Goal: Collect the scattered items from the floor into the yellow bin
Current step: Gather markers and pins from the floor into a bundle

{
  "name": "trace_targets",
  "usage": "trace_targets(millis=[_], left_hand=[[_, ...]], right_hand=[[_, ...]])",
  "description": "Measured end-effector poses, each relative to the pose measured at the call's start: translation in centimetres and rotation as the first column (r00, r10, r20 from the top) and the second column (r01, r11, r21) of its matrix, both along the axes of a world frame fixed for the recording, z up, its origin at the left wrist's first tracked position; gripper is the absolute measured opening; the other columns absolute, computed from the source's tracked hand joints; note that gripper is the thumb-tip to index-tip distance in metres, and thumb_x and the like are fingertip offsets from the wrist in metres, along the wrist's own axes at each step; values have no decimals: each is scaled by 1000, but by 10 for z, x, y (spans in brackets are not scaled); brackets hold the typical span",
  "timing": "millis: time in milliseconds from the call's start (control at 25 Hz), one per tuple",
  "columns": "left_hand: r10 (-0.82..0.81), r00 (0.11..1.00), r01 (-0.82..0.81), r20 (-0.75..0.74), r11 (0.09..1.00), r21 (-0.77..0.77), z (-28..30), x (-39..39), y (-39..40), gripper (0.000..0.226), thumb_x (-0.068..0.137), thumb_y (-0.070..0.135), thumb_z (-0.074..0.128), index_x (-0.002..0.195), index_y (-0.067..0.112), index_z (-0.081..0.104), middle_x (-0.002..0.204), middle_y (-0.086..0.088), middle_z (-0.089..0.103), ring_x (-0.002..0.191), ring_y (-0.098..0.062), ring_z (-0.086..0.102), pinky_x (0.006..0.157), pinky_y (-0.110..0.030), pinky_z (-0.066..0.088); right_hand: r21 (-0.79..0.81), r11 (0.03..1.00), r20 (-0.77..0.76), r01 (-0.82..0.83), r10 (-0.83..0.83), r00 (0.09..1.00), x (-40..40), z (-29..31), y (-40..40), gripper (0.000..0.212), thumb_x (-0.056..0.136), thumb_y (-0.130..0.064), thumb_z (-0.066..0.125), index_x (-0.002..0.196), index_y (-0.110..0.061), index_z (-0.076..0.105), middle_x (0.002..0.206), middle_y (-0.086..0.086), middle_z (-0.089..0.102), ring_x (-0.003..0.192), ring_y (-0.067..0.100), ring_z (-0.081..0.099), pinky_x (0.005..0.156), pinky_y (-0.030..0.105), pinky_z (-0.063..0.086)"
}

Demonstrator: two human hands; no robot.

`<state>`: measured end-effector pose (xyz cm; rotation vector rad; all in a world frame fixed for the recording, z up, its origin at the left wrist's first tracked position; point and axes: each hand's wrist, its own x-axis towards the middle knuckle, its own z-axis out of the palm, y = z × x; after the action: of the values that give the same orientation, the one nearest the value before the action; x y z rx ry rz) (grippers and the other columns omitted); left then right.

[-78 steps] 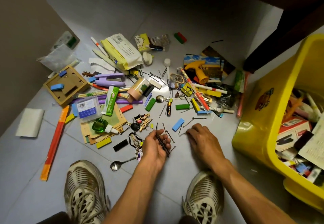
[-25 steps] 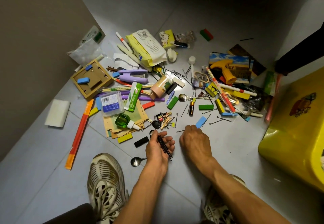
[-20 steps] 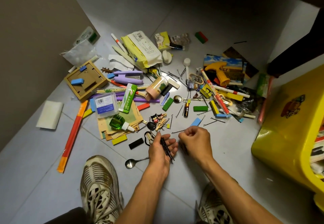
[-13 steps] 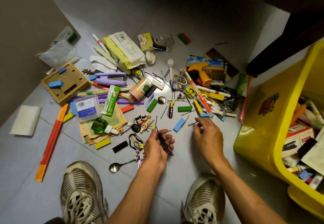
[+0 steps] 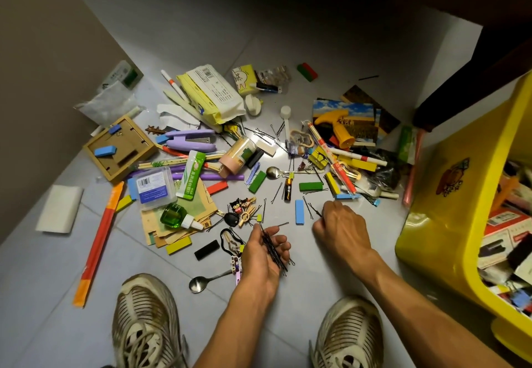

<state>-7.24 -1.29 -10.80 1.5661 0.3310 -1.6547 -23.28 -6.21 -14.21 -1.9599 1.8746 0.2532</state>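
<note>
We hold a bundle of black hairpins in our left hand, palm up, fingers curled round them, low in the middle of the view above our shoes. Our right hand is down at the grey floor just to the right, fingertips pinched on a single loose hairpin that lies beside a blue block. More pins lie scattered on the tiles beyond, around a battery, a green block and a spoon.

The yellow bin stands at the right edge, well apart from our left hand and near our right forearm; we see boxes and small bits already inside it, though much is cut off by the frame.

Farther out the clutter fans across the floor: a green bottle on brown card pieces, a clear plastic box, a purple stapler, a wooden tray with blue blocks in it, a long orange stick, a yellow packet near the wall, and a second spoon by our left shoe
</note>
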Motion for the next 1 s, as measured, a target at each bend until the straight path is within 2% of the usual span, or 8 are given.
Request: trace_targets(millis=[240, 360, 480, 560, 680, 840, 920, 1000], left_hand=[[0, 1000, 1, 25, 1000, -5, -2, 5, 0, 45, 103, 39, 38, 92, 3, 63, 64, -11, 62, 56, -21, 59, 54, -29, 45], [-4, 1000, 4, 13, 1000, -4, -1, 3, 2, 44, 103, 39, 38, 93, 3, 62, 65, -11, 61, 58, -22, 58, 54, -29, 44], [-22, 1000, 22, 6, 1000, -8, 1, 3, 2, 44, 103, 39, 38, 95, 3, 62, 65, -11, 62, 56, -21, 59, 53, -28, 45], [-12, 1000, 12, 19, 1000, -12, -1, 6, 2, 44, 103, 39, 39, 96, 2, 62, 65, -11, 63, 56, -22, 60, 53, -29, 46], [-6, 1000, 6, 13, 999, -33, -3, 6, -2, 46, 102, 42, 41, 102, 1, 62, 72, -13, 66, 61, -23, 64, 59, -32, 49], [54, 994, -61, -93, 996, -72, -2, 5, -6, 42, 102, 41, 42, 100, 4, 61, 85, -19, 67, 74, -30, 69, 73, -39, 53], [94, 994, -98, -61, 993, -72, -3, 16, -6, 34, 102, 33, 41, 95, 6, 60, 75, -14, 64, 65, -26, 65, 64, -34, 51], [121, 993, -120, 12, 992, -50, -5, 33, -2, 30, 101, 26, 40, 92, 6, 60, 66, -10, 59, 57, -21, 57, 56, -30, 46]], right_hand=[[-106, 993, 16, 57, -56, 998, 3, -1, 11, 14, 98, -24, 53, 106, -16, 61, 98, 3, 64, 82, 19, 60, 67, 30, 49], [-79, 996, -83, 48, -55, 995, 12, -2, 9, 16, 96, -21, 54, 108, -11, 59, 99, 7, 62, 82, 23, 60, 64, 32, 48], [-19, 995, -96, 97, -99, 990, 21, 2, -1, 22, 96, -23, 47, 109, -7, 55, 100, 10, 60, 84, 24, 58, 65, 32, 48], [39, 985, -19, 168, -167, 986, 23, 13, -7, 17, 95, -24, 48, 101, -9, 54, 93, 7, 59, 77, 20, 55, 64, 30, 45], [163, 927, 278, 337, -371, 886, 31, 36, 1, 13, 89, -26, 57, 80, -17, 54, 74, -1, 60, 64, 14, 55, 56, 28, 42], [159, 942, 571, 294, -331, 751, 60, 60, 31, 12, 85, -35, 63, 75, -28, 63, 68, -12, 64, 63, 2, 61, 52, 18, 47], [74, 943, 590, 325, -304, 748, 65, 55, 37, 10, 88, -35, 63, 83, -28, 66, 74, -12, 67, 67, 4, 63, 59, 25, 53], [-26, 972, 451, 234, -197, 871, 66, 41, 47, 15, 92, -36, 59, 96, -24, 68, 89, -7, 69, 78, 12, 64, 68, 31, 54]])
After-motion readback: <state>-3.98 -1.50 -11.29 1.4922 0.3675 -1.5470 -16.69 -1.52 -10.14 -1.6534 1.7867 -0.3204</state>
